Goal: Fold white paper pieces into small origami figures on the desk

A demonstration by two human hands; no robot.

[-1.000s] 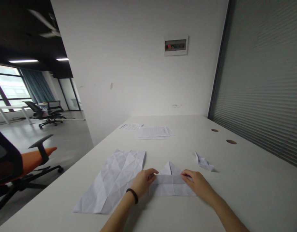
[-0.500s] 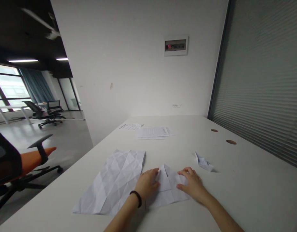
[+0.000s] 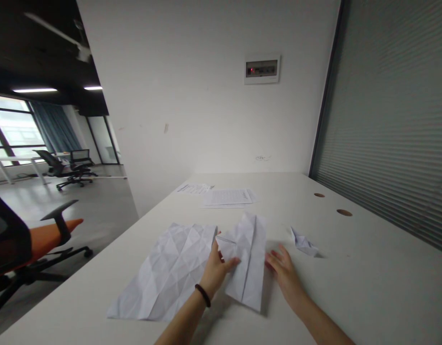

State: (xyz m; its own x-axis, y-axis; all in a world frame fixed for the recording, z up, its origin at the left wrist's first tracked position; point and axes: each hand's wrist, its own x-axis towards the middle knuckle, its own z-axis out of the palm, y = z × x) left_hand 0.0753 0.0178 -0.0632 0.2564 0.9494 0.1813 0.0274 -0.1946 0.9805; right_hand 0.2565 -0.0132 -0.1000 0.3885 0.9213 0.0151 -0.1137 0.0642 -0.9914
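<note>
Left hand (image 3: 216,270) probably gripping sheet (image 3: 249,261); right hand (image 3: 284,277) beside

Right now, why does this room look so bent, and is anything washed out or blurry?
In the head view, the wide lens slants the table and wall; the window is washed out by glare; the folded paper casts a soft shadow; the right hand looks slightly soft.
</note>
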